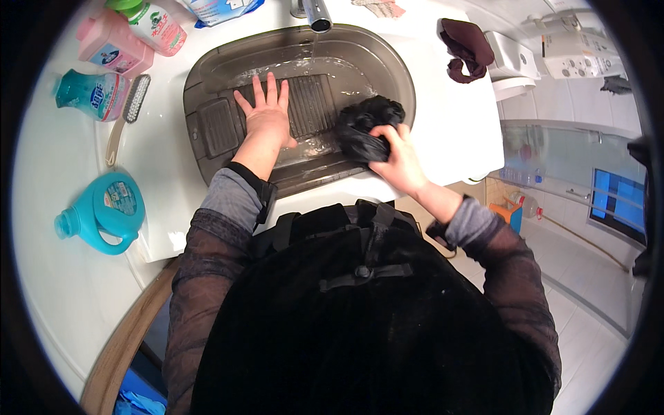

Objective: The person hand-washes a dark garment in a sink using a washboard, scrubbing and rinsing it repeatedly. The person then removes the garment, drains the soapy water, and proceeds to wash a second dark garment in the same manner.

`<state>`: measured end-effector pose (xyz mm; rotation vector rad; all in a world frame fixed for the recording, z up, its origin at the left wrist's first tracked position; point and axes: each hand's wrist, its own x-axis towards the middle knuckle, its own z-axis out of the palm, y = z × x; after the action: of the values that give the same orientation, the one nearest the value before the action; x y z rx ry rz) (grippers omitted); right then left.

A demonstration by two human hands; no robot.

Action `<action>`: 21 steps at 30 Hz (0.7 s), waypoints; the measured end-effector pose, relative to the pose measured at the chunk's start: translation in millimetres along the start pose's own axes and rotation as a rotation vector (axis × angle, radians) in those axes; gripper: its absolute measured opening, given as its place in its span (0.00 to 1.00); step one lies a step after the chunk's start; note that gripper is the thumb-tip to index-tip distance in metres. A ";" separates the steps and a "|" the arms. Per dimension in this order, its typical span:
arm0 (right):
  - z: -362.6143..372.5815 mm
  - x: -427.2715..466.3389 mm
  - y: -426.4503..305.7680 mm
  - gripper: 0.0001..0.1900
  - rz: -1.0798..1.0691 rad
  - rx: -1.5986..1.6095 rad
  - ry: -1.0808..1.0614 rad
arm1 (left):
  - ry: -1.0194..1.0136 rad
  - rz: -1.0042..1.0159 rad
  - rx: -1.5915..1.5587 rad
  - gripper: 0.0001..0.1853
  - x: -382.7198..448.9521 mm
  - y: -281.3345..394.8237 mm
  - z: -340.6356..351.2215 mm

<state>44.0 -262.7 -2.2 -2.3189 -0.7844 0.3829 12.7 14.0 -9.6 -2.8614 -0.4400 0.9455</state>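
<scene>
A grey-brown plastic washbasin (pixel 280 184) with a built-in ribbed washboard (pixel 311 104) sits on the white counter under a chrome faucet (pixel 318 18). Shallow water lies inside, and a thin stream seems to fall from the spout. My left hand (pixel 267 119), fingers spread, is over the washboard and holds nothing; whether it presses on the ribs I cannot tell. Bunched wet black cloth (pixel 365 127) is gripped in my right hand (pixel 397 158) at the basin's near right side.
Left of the basin are a scrub brush (pixel 136 98), a teal bottle (pixel 83 93), a turquoise detergent jug (pixel 111 212), a pink bottle (pixel 116 46) and a green-capped pump bottle (pixel 155 28). A dark maroon cloth (pixel 467 49) lies at the right, beside a white container (pixel 511 54).
</scene>
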 end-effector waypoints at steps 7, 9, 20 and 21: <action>-20.5 109.6 -14.0 0.16 -0.040 0.140 0.018 | 0.024 0.013 0.003 0.77 -1.3 -1.4 3.3; -38.3 121.6 -13.0 0.16 -0.079 -0.301 -0.054 | 0.031 0.011 -0.001 0.77 -0.5 -1.6 3.8; -5.9 129.1 2.7 0.58 -0.450 -1.211 -0.665 | 0.073 -0.012 -0.054 0.78 -1.7 0.0 3.7; 0.5 134.1 4.3 0.58 -0.448 -1.251 -0.684 | 0.088 -0.012 -0.054 0.78 -2.3 -0.2 4.4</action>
<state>150.0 -181.3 -13.9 -2.9359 -2.3555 0.5880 8.3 13.5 -11.7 -2.9313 -0.4807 0.8137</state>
